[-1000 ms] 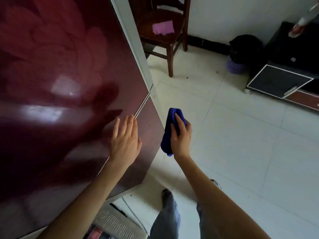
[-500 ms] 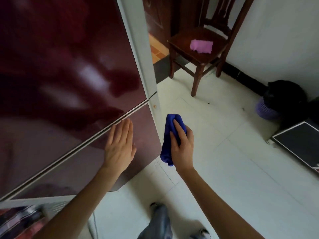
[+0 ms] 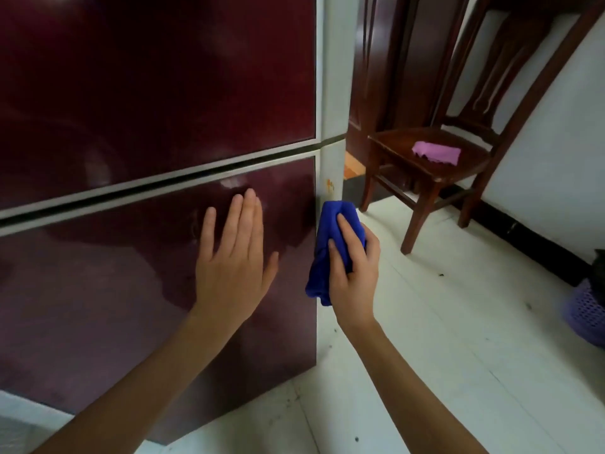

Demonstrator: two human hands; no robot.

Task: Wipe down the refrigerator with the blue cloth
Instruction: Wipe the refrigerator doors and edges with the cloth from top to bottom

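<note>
The refrigerator point(image 3: 157, 93) fills the left of the view, with glossy dark red doors and a pale side panel point(image 3: 334, 93). A seam splits the upper door from the lower door point(image 3: 98, 306). My left hand point(image 3: 234, 267) lies flat on the lower door, fingers straight and pointing up. My right hand point(image 3: 355, 276) grips the bunched blue cloth point(image 3: 330, 234) and holds it against the lower door's right edge and pale side panel. A small orange stain point(image 3: 330, 184) marks the side panel just above the cloth.
A dark wooden chair point(image 3: 435, 165) stands right of the fridge with a pink cloth point(image 3: 437, 153) on its seat. A purple basket point(image 3: 586, 316) sits at the right edge by the white wall. Pale floor tiles point(image 3: 458, 339) spread below. A dark wooden door stands behind.
The view has lifted and turned to face the fridge. My left hand stays flat on the lower door. My right hand keeps the blue cloth at the fridge's right edge.
</note>
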